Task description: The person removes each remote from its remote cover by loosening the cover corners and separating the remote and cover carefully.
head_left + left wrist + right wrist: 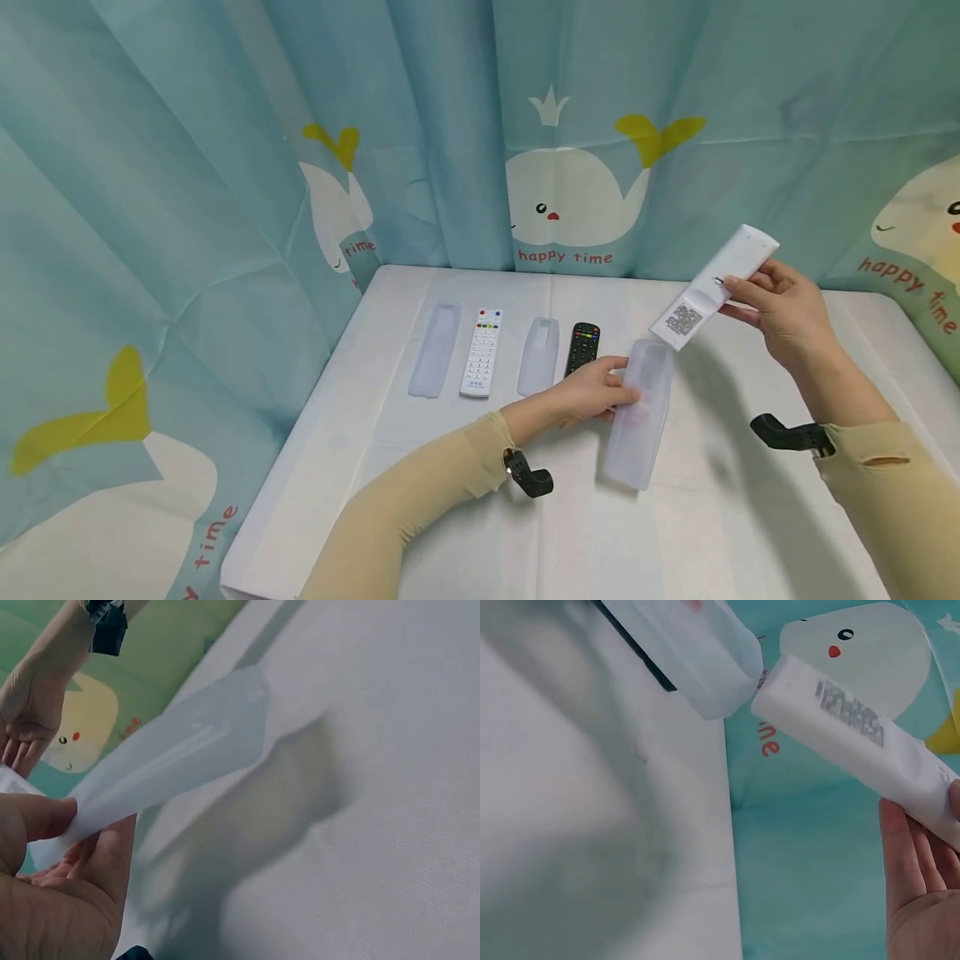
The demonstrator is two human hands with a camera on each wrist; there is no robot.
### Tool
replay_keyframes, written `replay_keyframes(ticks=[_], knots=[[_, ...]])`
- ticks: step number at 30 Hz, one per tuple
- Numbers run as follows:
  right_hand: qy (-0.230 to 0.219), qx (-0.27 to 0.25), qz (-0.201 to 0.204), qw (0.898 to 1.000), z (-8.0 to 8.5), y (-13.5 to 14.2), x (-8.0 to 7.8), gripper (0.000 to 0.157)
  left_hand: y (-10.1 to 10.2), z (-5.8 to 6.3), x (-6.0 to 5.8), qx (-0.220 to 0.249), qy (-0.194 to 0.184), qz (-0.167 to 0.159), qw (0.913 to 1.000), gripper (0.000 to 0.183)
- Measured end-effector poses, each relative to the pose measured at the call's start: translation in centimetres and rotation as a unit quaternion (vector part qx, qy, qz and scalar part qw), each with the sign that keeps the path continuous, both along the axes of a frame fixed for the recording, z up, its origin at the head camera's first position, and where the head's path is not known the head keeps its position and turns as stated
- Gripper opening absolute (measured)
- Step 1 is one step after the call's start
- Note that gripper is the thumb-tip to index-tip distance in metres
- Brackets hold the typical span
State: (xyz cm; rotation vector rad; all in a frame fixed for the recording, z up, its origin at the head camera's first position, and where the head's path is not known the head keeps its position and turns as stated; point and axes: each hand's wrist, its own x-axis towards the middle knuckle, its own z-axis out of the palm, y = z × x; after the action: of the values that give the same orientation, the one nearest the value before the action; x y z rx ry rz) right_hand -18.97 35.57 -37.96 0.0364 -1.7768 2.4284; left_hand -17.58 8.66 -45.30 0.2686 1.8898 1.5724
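Observation:
My left hand (596, 390) pinches a translucent, frosted remote cover (637, 425) between thumb and fingers, above the table. In the left wrist view the cover (180, 746) stretches away from the thumb, its shadow falling on the cloth. My right hand (787, 308) holds a white remote control (716, 283) tilted, its back with a printed code patch facing up. The remote's lower end is close to the cover's upper end; in the right wrist view the remote (840, 735) and the cover (697, 652) appear apart, with a narrow gap.
On the white table (480, 467) lie a frosted cover (435, 350), a white remote with buttons up (482, 354), a smaller frosted cover (538, 357) and a black remote (582, 343), partly hidden by my left hand. A blue curtain (442, 167) with whale prints hangs behind the table.

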Motion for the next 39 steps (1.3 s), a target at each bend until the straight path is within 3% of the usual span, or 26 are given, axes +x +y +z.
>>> replay_keyframes(ticks=[6,13,17,20,24,33,39], knots=[[0.010,0.023,-0.010,1.000,0.0,0.3,0.1,0.043,-0.2,0.6,-0.1,-0.029,0.011,0.017,0.9994,0.062],[-0.001,0.155,-0.017,0.988,-0.3,0.8,0.5,0.040,-0.5,0.7,-0.7,-0.012,0.012,0.018,0.9997,0.060],[-0.014,0.209,-0.018,0.978,-0.7,1.1,0.9,0.039,-0.6,0.9,-1.1,0.020,-0.010,0.024,0.9994,0.062],[-0.015,0.255,-0.022,0.967,-1.0,1.2,1.1,0.046,-0.7,1.1,-1.4,0.042,-0.037,0.033,0.9979,0.064],[-0.011,0.336,-0.024,0.942,-1.5,1.4,1.4,0.056,-0.8,1.2,-1.9,0.058,-0.060,0.042,0.9956,0.066],[-0.019,0.447,-0.031,0.894,-1.9,1.6,2.3,0.059,-0.6,1.4,-3.0,0.079,-0.072,0.059,0.9926,0.064],[-0.007,0.468,-0.031,0.883,-2.6,1.8,2.7,0.048,-0.4,1.4,-3.7,0.084,-0.070,0.060,0.9922,0.064]])
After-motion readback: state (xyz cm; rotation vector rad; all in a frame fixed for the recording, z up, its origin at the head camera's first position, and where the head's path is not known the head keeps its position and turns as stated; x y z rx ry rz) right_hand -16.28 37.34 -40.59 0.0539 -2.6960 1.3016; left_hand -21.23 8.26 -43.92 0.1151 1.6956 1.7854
